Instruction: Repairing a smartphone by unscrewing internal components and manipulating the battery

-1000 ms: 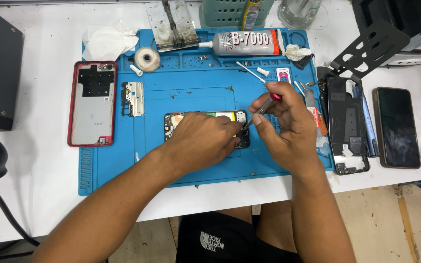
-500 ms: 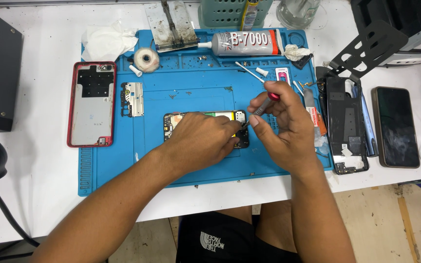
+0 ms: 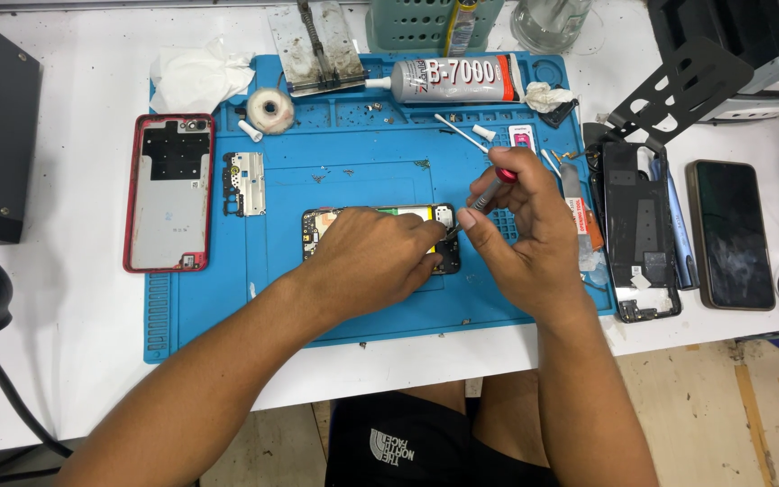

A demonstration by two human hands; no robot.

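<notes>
An opened phone point(image 3: 322, 225) lies flat in the middle of the blue work mat point(image 3: 209, 307), its inner board showing. My left hand point(image 3: 376, 257) rests on top of it and presses it down, hiding most of its lower half. My right hand point(image 3: 525, 234) grips a small screwdriver with a red cap point(image 3: 490, 189), held slanted, its tip down at the phone's right end close to my left fingertips.
A red phone back cover point(image 3: 169, 194) and a small inner plate point(image 3: 247, 183) lie at the left. A glue tube point(image 3: 453, 79), tape roll point(image 3: 270, 110) and cotton swabs point(image 3: 462, 131) sit at the mat's far edge. More phones point(image 3: 730, 233) and a black frame point(image 3: 639, 230) lie at the right.
My right hand has tilted the screwdriver slightly and shifted a little; my left hand stays on the phone. Nothing else has moved.
</notes>
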